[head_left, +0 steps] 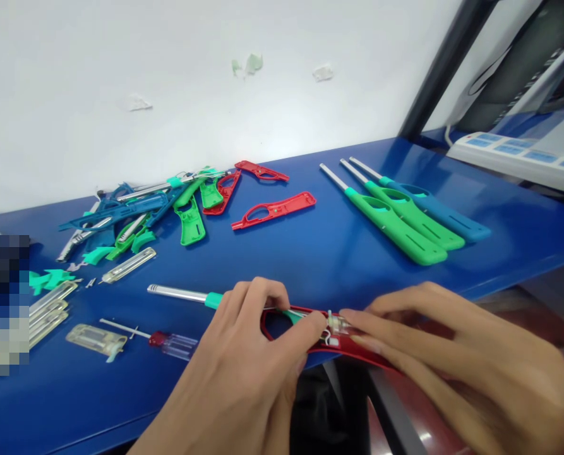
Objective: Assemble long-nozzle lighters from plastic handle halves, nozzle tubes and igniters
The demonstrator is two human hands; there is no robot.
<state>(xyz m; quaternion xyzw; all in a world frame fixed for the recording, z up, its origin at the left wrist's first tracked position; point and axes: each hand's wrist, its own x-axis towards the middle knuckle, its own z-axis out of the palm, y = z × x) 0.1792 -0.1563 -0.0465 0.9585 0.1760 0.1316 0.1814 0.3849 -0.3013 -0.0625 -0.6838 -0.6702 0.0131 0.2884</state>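
At the near edge of the blue bench (263,262), the left hand (258,341) grips an open red lighter shell (367,355), and the right hand (456,354) sets fingertips against its clear part (339,323), though whether it pinches cannot be told. The step appears to be seating, which calls for a braced shell and careful alignment. Beyond, loose parts (191,224) lie left, assembled lighters (395,230) right, before a marked white wall (191,63).
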